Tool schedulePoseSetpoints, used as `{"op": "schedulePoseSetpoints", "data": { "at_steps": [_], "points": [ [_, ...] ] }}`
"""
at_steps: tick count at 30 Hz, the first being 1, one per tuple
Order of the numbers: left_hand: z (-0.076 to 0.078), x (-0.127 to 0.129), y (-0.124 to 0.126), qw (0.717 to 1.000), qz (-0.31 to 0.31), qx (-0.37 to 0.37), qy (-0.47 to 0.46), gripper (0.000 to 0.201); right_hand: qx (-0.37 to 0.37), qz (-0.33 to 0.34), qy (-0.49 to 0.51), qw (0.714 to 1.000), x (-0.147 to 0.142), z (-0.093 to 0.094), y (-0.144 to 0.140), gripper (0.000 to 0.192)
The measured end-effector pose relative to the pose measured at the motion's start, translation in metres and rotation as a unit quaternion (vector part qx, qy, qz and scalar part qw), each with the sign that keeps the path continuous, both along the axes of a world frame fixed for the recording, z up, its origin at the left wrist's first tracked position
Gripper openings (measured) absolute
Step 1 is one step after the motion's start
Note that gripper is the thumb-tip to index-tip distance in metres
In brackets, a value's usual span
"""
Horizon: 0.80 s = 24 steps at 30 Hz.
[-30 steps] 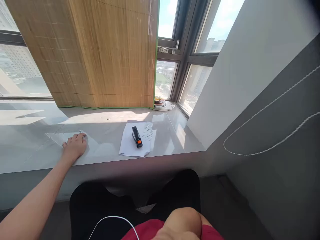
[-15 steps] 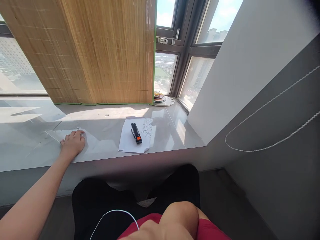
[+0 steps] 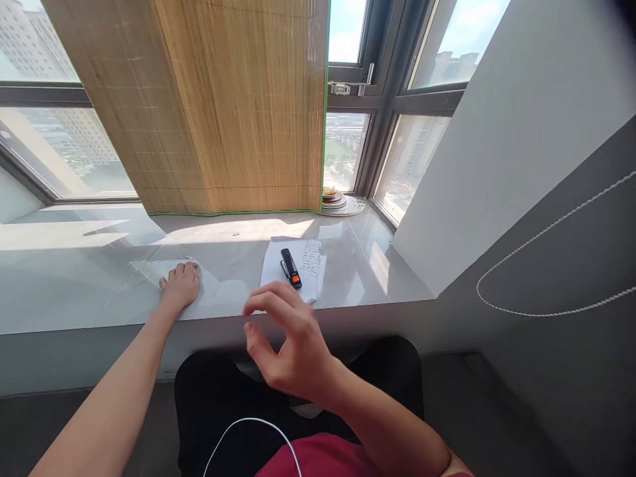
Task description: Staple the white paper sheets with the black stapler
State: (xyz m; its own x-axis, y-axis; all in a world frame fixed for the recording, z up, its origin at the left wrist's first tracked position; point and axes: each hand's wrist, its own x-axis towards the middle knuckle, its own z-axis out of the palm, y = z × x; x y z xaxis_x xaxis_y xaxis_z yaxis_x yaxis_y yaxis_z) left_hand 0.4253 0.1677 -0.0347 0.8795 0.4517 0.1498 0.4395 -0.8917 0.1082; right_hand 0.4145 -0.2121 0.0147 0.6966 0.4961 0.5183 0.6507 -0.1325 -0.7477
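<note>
Likely a high-rise home: bamboo blind (image 3: 233, 112), window ledge (image 3: 74, 285), city (image 3: 340, 149) below

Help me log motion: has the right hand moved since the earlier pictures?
Yes, forward: the right hand, with its arm earlier folded close to the red shirt, now extends toward the windowsill, overlapping its front edge in view.

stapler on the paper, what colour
The stapler is mostly black with an orange patch, clearest in the head view.
</note>
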Motion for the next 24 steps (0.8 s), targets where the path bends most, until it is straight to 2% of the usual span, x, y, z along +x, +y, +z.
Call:
{"op": "schedulePoseSetpoints", "data": {
  "at_steps": [3, 6, 9, 11, 12, 14, 15, 16, 17, 18, 20, 24],
  "points": [
    [-0.001, 0.000, 0.000, 1.000, 0.006, -0.005, -0.006, 0.046, -0.050, -0.117, -0.010, 0.992, 0.021, -0.009, 0.004, 0.044],
    [0.000, 0.001, 0.004, 1.000, 0.010, -0.011, 0.004, 0.047, -0.086, -0.185, -0.009, 0.979, 0.042, -0.022, 0.007, 0.043],
    [0.007, 0.004, -0.004, 0.999, 0.012, -0.007, 0.044, 0.046, -0.178, -0.224, 0.001, 0.958, 0.059, -0.041, 0.011, 0.048],
    [0.012, 0.010, -0.026, 0.999, 0.003, 0.008, 0.036, 0.042, -0.203, -0.220, 0.009, 0.954, 0.066, -0.052, 0.013, 0.042],
    [0.013, 0.013, -0.042, 1.000, -0.018, 0.016, -0.001, 0.040, -0.197, -0.218, 0.009, 0.956, 0.068, -0.056, 0.014, 0.037],
    [0.012, 0.023, -0.081, 0.984, -0.158, -0.041, -0.071, 0.038, -0.159, -0.215, 0.002, 0.964, 0.072, -0.062, 0.013, 0.031],
    [0.009, 0.029, -0.101, 0.959, -0.259, -0.082, -0.077, 0.039, -0.134, -0.214, -0.001, 0.968, 0.074, -0.063, 0.012, 0.030],
    [0.005, 0.034, -0.119, 0.935, -0.328, -0.109, -0.078, 0.039, -0.111, -0.211, -0.002, 0.971, 0.076, -0.064, 0.009, 0.030],
    [0.000, 0.039, -0.134, 0.924, -0.353, -0.125, -0.080, 0.039, -0.091, -0.206, -0.001, 0.974, 0.077, -0.064, 0.006, 0.030],
    [-0.006, 0.044, -0.145, 0.920, -0.362, -0.131, -0.074, 0.039, -0.076, -0.200, 0.003, 0.977, 0.079, -0.064, 0.003, 0.030],
    [-0.019, 0.050, -0.156, 0.929, -0.339, -0.132, -0.064, 0.040, -0.051, -0.183, 0.020, 0.982, 0.081, -0.064, -0.005, 0.030],
    [-0.034, 0.055, -0.152, 0.932, -0.314, -0.168, -0.061, 0.041, 0.010, -0.165, 0.068, 0.984, 0.084, -0.066, -0.018, 0.026]
  ]
}}
